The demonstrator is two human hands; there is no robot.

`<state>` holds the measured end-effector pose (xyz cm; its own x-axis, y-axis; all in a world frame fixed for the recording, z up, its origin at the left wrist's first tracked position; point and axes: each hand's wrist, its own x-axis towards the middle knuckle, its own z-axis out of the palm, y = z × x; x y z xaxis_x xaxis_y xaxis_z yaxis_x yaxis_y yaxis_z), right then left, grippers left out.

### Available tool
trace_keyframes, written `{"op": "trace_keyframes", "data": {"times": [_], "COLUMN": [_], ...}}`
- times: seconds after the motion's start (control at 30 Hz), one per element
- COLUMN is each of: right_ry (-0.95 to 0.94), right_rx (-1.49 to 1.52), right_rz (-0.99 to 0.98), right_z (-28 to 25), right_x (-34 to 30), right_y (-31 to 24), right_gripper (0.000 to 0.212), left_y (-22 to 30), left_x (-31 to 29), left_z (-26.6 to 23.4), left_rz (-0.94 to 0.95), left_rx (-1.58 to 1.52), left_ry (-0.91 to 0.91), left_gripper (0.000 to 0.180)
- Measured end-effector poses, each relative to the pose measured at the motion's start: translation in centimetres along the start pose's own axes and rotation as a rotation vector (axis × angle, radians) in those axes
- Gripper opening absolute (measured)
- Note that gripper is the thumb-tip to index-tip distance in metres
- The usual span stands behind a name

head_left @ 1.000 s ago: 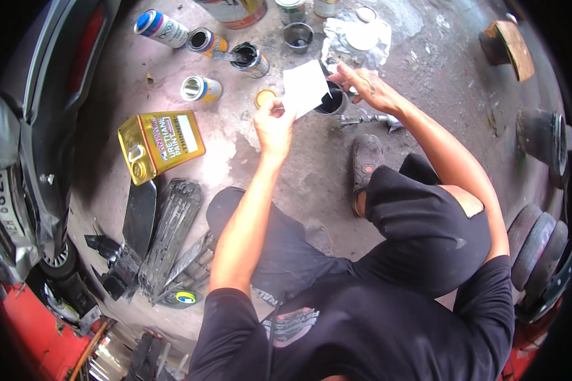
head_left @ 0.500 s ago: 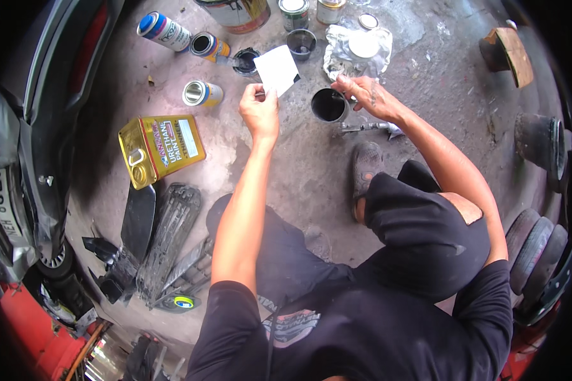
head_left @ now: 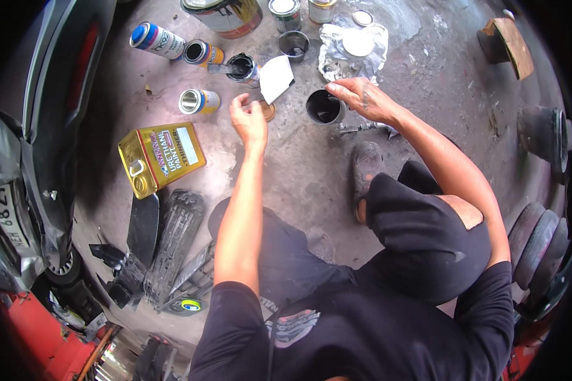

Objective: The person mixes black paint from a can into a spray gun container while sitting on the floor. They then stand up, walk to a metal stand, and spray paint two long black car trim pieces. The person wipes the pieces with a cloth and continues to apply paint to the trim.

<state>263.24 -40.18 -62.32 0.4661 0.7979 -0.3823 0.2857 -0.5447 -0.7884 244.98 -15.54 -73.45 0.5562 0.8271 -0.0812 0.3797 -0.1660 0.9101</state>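
My left hand [head_left: 248,122] is open above the floor, its fingers loosely curled and apart. Just beyond it a white card [head_left: 277,80] rests tilted beside an open can of black paint [head_left: 241,66] that has a flat stick across its mouth. A copper-coloured round lid [head_left: 269,111] shows partly behind the left fingers. My right hand [head_left: 365,100] is over the rim of a dark cup [head_left: 325,106] with black liquid in it. Its thumb and fingers are pressed together at the rim; what they pinch is hidden. A spray gun [head_left: 362,129] lies below the right wrist.
A yellow thinner tin [head_left: 162,155], an open silver can [head_left: 198,101], a blue-capped can [head_left: 157,40] and a large paint pail [head_left: 225,18] stand at the left and back. A clear plastic cup [head_left: 293,46] and a crumpled plastic bag [head_left: 353,52] are farther off. Car bumper at left.
My left hand has let go of the white card and drawn back toward me and left. The right hand has shifted slightly left at the dark cup.
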Motion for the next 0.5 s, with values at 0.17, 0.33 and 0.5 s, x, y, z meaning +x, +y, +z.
{"op": "trace_keyframes", "data": {"times": [0.17,0.33,0.5], "right_ry": [0.059,0.067,0.096], "right_rx": [0.009,-0.027,-0.037], "right_rz": [-0.088,-0.092,-0.105], "right_z": [0.4,0.7,1.3], "right_x": [-0.4,-0.4,-0.3], "right_y": [0.8,0.9,1.3], "right_gripper": [0.05,0.037,0.037], "left_y": [3.1,3.9,2.2], "left_x": [-0.1,4.8,-0.7], "left_z": [-0.7,-2.3,-1.5], "left_rz": [0.124,0.072,-0.069], "left_rx": [-0.026,-0.084,-0.009], "left_ry": [0.144,0.257,-0.299], "left_gripper": [0.039,0.045,0.057]}}
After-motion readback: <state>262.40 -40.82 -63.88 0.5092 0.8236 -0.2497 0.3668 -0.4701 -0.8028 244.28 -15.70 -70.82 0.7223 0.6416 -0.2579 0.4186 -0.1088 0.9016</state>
